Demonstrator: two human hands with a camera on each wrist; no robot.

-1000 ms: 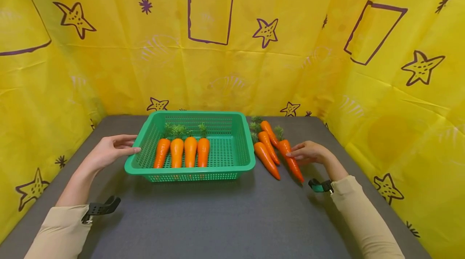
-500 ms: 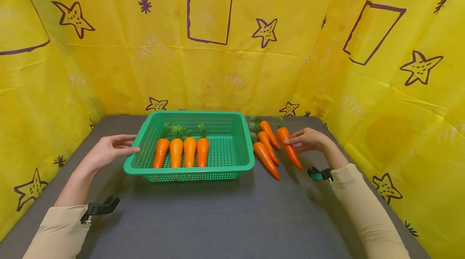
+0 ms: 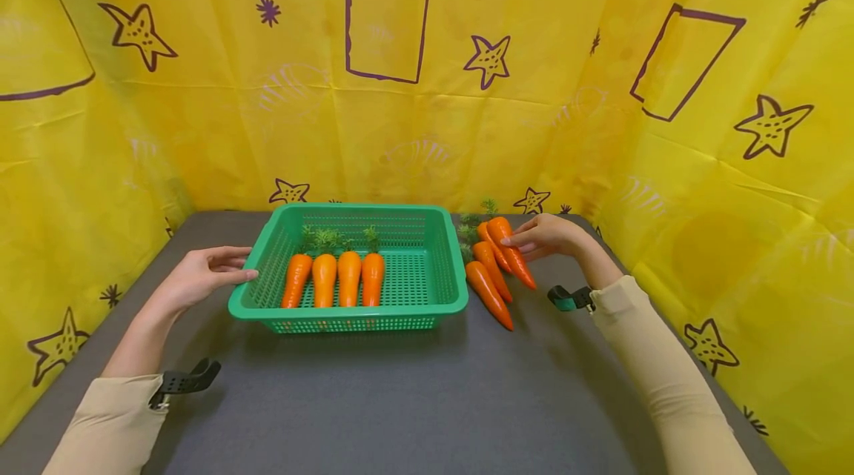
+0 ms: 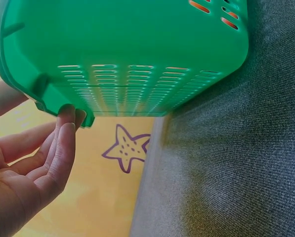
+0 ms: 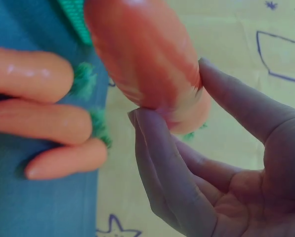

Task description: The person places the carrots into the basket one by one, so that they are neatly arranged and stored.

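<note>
My left hand (image 3: 200, 278) grips the left rim of a green plastic basket (image 3: 360, 315). In the left wrist view its fingertips (image 4: 66, 116) sit under the basket's lip. My right hand (image 3: 557, 236) pinches an orange carrot (image 3: 515, 260) with a green leafy top between thumb and fingers, tip pointing toward me. The right wrist view shows this carrot (image 5: 142, 54) raised over the table. Beside the basket lie three more carrots (image 3: 489, 293), one partly hidden by the held one. Several carrots (image 3: 325, 280) rest in a row in the basket's left half, leafy ends away from me.
The dark grey table (image 3: 373, 401) carries everything. Yellow curtains (image 3: 427, 134) with drawn stars and frames stand at the back and both sides. A black strap (image 3: 190, 380) is worn at the left wrist and another strap (image 3: 570, 299) at the right.
My right hand has lifted the carrot off the table and carried it left and away from me, over the other carrots. The left hand and the basket have stayed in place.
</note>
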